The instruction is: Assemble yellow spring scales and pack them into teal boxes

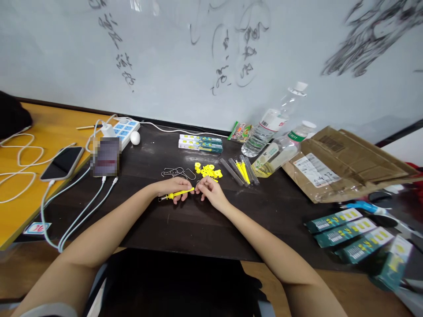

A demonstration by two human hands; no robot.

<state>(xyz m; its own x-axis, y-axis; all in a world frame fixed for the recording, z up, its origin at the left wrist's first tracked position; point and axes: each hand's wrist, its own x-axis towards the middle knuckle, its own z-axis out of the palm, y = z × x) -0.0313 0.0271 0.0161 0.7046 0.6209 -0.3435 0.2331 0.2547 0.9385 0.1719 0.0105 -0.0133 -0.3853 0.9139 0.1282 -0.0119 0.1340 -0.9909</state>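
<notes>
My left hand (175,187) is closed on a thin yellow plastic rod (180,193), which has a wider collar and a metal loop at its left end. My right hand (210,190) is beside the rod's right tip, thumb and fingers pinched together; whatever sits between them is too small to make out. Just beyond the hands lie a pile of small yellow plastic parts (209,171) and several bent metal wire hooks (175,172). Clear plastic tubes (231,171) and slim yellow rods (243,171) lie to the right of the pile.
Long printed boxes (200,144) lie at the back; several more green boxes (345,233) are at right. Two bottles (264,132) stand beside a brown cardboard package (333,163). At left are a power strip (127,131), phones (62,164) and cables. A whiteboard (165,66) rises behind.
</notes>
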